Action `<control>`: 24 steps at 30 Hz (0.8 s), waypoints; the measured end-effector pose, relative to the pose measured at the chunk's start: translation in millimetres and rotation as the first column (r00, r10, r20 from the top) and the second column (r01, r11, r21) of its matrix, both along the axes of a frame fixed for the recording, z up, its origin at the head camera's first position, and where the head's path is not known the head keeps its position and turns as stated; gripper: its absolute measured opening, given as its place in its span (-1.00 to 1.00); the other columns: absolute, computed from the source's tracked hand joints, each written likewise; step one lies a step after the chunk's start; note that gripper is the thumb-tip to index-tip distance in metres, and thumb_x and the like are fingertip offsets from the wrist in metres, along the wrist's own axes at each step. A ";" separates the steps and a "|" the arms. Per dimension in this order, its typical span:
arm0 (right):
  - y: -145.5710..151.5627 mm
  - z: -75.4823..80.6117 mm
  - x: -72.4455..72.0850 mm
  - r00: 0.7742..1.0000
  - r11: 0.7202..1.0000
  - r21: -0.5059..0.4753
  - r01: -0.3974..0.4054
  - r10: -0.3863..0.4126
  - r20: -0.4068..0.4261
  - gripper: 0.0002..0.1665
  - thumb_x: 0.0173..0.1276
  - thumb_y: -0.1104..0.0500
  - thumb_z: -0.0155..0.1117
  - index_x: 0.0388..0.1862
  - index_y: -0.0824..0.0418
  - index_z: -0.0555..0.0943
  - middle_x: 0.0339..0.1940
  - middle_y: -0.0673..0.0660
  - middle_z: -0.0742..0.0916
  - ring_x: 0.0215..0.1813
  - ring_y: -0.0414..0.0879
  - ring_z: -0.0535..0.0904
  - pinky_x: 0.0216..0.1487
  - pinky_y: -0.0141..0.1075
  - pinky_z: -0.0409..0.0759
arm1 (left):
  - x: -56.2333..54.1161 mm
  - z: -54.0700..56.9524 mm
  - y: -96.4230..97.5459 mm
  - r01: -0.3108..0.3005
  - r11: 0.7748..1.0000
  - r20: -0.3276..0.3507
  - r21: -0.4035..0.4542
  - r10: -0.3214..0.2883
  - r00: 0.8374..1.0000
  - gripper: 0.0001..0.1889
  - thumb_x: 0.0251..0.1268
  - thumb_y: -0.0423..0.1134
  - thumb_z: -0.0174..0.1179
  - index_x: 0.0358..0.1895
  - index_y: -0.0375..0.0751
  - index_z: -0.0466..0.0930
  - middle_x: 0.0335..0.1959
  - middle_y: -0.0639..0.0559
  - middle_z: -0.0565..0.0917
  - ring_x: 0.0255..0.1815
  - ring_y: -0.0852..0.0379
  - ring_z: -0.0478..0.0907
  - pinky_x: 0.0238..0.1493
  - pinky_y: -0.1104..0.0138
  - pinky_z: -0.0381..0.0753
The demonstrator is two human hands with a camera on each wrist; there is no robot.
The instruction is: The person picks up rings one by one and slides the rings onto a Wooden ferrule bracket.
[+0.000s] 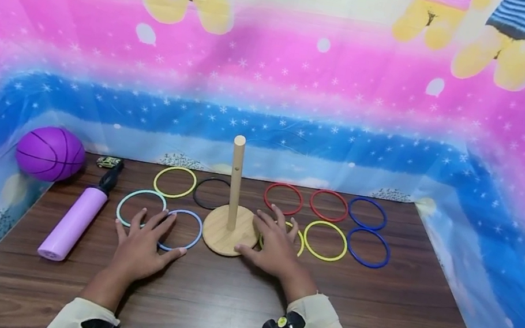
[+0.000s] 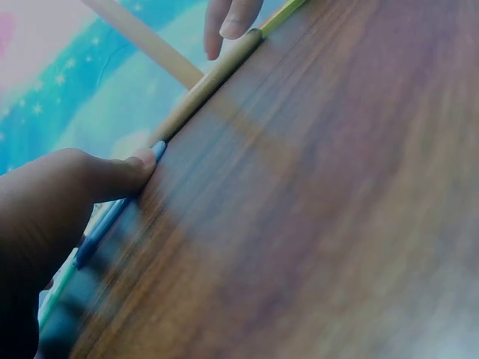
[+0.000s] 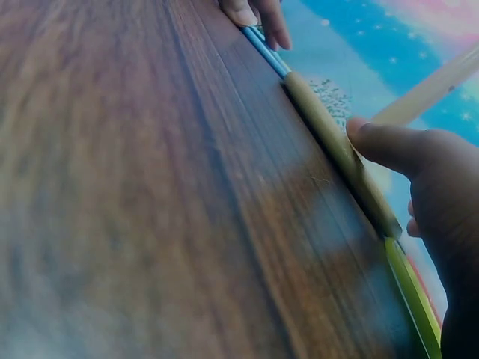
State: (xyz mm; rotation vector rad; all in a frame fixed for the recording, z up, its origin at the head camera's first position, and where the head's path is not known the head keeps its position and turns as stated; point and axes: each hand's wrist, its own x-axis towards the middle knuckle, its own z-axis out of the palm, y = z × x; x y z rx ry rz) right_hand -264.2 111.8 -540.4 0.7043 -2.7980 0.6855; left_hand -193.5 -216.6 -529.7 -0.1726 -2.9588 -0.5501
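Note:
A round wooden base carries an upright wooden peg in the middle of the table. My left hand spreads its fingers over a light blue ring and a mint ring, both flat on the table. In the left wrist view its thumb rests on the light blue ring. My right hand lies at the base's right side, fingers spread, and its thumb touches the base's edge in the right wrist view. Partly hidden under that hand is a yellow ring.
Behind the base lie a yellow ring and a black ring. Red rings, another yellow ring and dark blue rings lie right. A purple ball, pink pump and toy car stand left.

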 end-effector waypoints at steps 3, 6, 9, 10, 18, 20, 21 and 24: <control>-0.8 1.2 0.9 1.000 1.000 0.011 0.010 -0.010 -0.005 -0.01 0.34 -0.42 0.54 0.57 0.11 0.60 0.61 0.12 0.61 0.83 0.22 0.11 0.61 0.60 -0.07 | -0.9 -1.2 -0.3 0.003 1.000 -0.004 0.024 -0.003 1.000 -0.06 0.41 0.37 0.34 0.69 -0.09 0.37 0.72 -0.25 0.33 0.75 -0.58 -0.03 0.49 -0.74 -0.37; -1.3 1.8 1.8 1.000 1.000 0.021 0.013 -0.013 -0.008 -0.02 0.33 -0.41 0.55 0.52 0.16 0.64 0.56 0.13 0.65 0.82 0.22 0.13 0.61 0.59 -0.06 | -0.8 -1.2 -0.3 0.005 0.999 0.000 0.036 -0.005 1.000 -0.06 0.41 0.37 0.34 0.69 -0.11 0.39 0.73 -0.26 0.31 0.76 -0.58 -0.04 0.47 -0.75 -0.38; -1.5 1.8 2.4 1.000 1.000 0.028 0.011 -0.011 -0.005 -0.04 0.33 -0.41 0.55 0.50 0.16 0.66 0.55 0.13 0.66 0.81 0.23 0.14 0.61 0.59 -0.06 | 0.2 -1.1 -0.7 0.007 0.999 0.009 0.051 -0.007 1.000 -0.07 0.40 0.34 0.37 0.67 -0.14 0.41 0.73 -0.28 0.29 0.76 -0.58 -0.05 0.45 -0.76 -0.38; -1.3 1.9 2.6 1.000 1.000 0.028 0.010 -0.010 -0.003 -0.03 0.33 -0.41 0.56 0.50 0.16 0.66 0.55 0.13 0.66 0.82 0.23 0.14 0.61 0.59 -0.06 | 0.0 -1.1 -0.9 0.009 0.998 0.011 0.056 -0.009 1.000 -0.07 0.41 0.33 0.37 0.67 -0.15 0.40 0.74 -0.29 0.29 0.76 -0.58 -0.06 0.45 -0.77 -0.39; 2.2 -1.3 1.1 1.000 0.999 0.033 0.013 -0.014 0.013 0.03 0.30 -0.48 0.53 0.53 0.14 0.64 0.57 0.10 0.64 0.83 0.22 0.10 0.62 0.60 -0.09 | -2.7 -6.6 -2.1 0.028 0.992 -0.031 0.122 -0.024 0.999 -0.07 0.37 0.21 0.48 0.69 -0.14 0.37 0.68 -0.33 0.34 0.74 -0.55 -0.03 0.44 -0.76 -0.41; 3.1 -1.1 0.8 1.000 0.999 0.037 0.019 -0.020 0.016 0.04 0.28 -0.49 0.54 0.53 0.13 0.64 0.58 0.10 0.64 0.83 0.23 0.09 0.62 0.59 -0.08 | -3.3 -7.2 -2.4 0.030 0.990 -0.041 0.135 -0.025 0.999 -0.06 0.35 0.20 0.50 0.69 -0.12 0.37 0.66 -0.35 0.36 0.74 -0.54 -0.02 0.45 -0.76 -0.42; 3.4 -0.9 0.8 1.000 0.999 0.036 0.022 -0.023 0.017 0.05 0.27 -0.50 0.55 0.52 0.12 0.65 0.58 0.10 0.64 0.83 0.23 0.08 0.62 0.59 -0.08 | -3.5 -7.4 -2.5 0.030 0.990 -0.042 0.140 -0.024 0.999 -0.05 0.35 0.20 0.51 0.69 -0.11 0.37 0.66 -0.35 0.36 0.74 -0.54 -0.02 0.45 -0.76 -0.43; 4.1 -0.2 1.4 0.999 0.999 0.032 0.024 -0.025 0.024 0.05 0.24 -0.50 0.57 0.51 0.12 0.66 0.59 0.10 0.62 0.83 0.24 0.06 0.62 0.58 -0.08 | -3.5 -7.6 -2.7 0.030 0.987 -0.044 0.157 -0.023 0.999 -0.05 0.34 0.20 0.52 0.70 -0.09 0.36 0.64 -0.39 0.37 0.74 -0.54 -0.02 0.44 -0.76 -0.45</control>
